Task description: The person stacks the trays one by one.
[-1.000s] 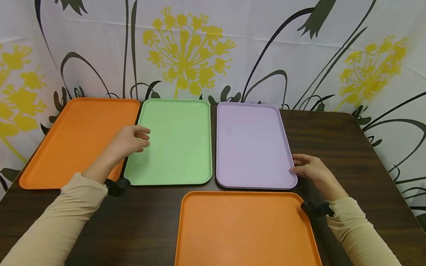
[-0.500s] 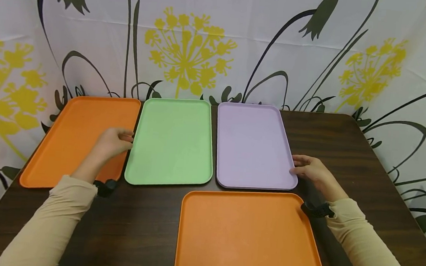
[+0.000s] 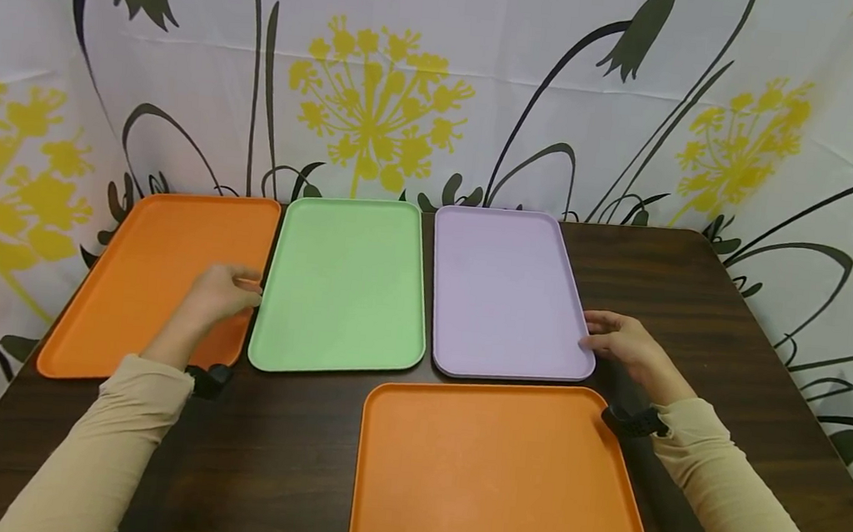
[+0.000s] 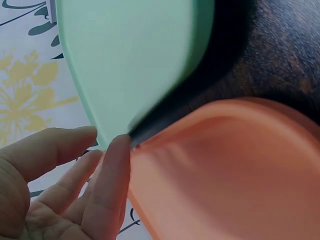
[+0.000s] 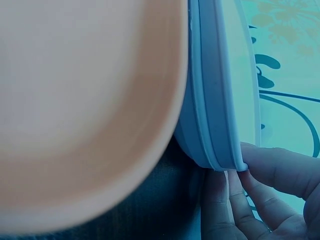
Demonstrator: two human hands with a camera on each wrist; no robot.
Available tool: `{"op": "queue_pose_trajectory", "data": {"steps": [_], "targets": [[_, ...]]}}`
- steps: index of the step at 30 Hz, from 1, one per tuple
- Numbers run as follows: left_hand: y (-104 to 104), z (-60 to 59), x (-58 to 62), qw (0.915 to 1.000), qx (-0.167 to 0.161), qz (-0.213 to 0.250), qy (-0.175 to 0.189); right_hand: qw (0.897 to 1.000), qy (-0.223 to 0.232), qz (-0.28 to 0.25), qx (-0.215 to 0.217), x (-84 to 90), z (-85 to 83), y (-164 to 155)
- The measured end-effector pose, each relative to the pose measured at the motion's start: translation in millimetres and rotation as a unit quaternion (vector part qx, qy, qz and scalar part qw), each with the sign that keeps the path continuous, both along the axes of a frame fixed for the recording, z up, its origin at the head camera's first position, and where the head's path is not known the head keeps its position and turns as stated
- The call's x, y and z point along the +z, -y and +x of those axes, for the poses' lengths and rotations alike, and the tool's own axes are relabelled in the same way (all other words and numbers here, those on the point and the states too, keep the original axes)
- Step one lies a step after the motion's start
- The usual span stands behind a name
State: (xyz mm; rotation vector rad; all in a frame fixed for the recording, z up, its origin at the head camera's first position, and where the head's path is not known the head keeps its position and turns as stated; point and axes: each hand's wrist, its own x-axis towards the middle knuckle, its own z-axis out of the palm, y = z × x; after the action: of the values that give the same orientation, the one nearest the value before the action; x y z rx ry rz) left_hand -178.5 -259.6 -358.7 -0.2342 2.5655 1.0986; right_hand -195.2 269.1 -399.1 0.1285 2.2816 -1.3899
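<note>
Dark wood-grain table (image 3: pixel 695 287) carries four flat trays. Right hand (image 3: pixel 627 342) pinches the lilac tray (image 3: pixel 503 289) at its near right rim; left hand (image 3: pixel 217 291), fingers relaxed, touches the green tray (image 3: pixel 343 280) at its left edge. Both look stiff, light and smooth; the raised rims offer the best purchase.

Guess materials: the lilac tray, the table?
Lilac tray: likely moulded plastic, matte; one even colour, rounded corners, thin rolled rim that the right hand touches. Table: dark wood-grain surface with a slight sheen; solid wood or laminate, can't tell.
</note>
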Motion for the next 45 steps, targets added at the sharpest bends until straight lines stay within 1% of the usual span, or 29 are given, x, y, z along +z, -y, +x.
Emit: {"op": "queue_pose_trajectory", "data": {"steps": [3, 6, 11, 18, 20, 24, 29, 31, 33, 35, 40, 45], "targets": [[-0.7, 0.1, -0.6, 0.9998, 0.002, 0.008, 0.016, 1.000, 0.000, 0.000, -0.001, -1.1, 0.4, 0.5], [-2.4, -0.5, -1.0, 0.9997, 0.005, 0.009, 0.024, 1.000, 0.000, -0.001, -0.002, -1.6, 0.8, 0.6], [-4.1, -2.0, -4.6, 0.9997, 0.005, 0.009, 0.021, 1.000, -0.001, -0.005, -0.001, -1.6, 0.9, -0.6], [-3.4, -3.4, -13.0, 0.9996, -0.002, 0.028, 0.008, 1.000, 0.001, -0.002, -0.001, -1.9, 0.3, -1.3], [-4.3, -3.0, -14.6, 0.9999, -0.003, 0.016, 0.000, 1.000, 0.001, -0.002, -0.001, -1.8, 0.4, -1.3], [-9.1, -1.3, -16.9, 0.9990, -0.012, -0.030, -0.032, 1.000, -0.001, -0.003, 0.001, -2.0, 0.6, -1.8], [-15.2, 2.0, -18.3, 0.9941, -0.019, -0.087, -0.062, 1.000, -0.001, -0.005, 0.001, -3.1, 0.6, -2.3], [-16.5, 3.0, -18.4, 0.9919, -0.022, -0.104, -0.070, 1.000, -0.001, -0.004, 0.000, -3.7, 0.6, -2.2], [-17.8, 3.7, -18.4, 0.9908, -0.021, -0.111, -0.074, 1.000, -0.002, -0.003, 0.000, -4.4, 0.4, -2.3], [-17.8, 3.4, -18.3, 0.9922, -0.014, -0.101, -0.072, 1.000, -0.003, -0.004, -0.001, -4.4, 0.5, -2.6], [-14.3, 0.2, -21.1, 0.9983, 0.015, -0.036, -0.042, 1.000, -0.005, 0.000, 0.001, -4.2, 0.8, -3.2], [-10.5, -1.9, -20.5, 0.9995, 0.022, -0.006, -0.021, 1.000, -0.005, 0.005, 0.001, -3.9, 0.7, -2.5]]}}
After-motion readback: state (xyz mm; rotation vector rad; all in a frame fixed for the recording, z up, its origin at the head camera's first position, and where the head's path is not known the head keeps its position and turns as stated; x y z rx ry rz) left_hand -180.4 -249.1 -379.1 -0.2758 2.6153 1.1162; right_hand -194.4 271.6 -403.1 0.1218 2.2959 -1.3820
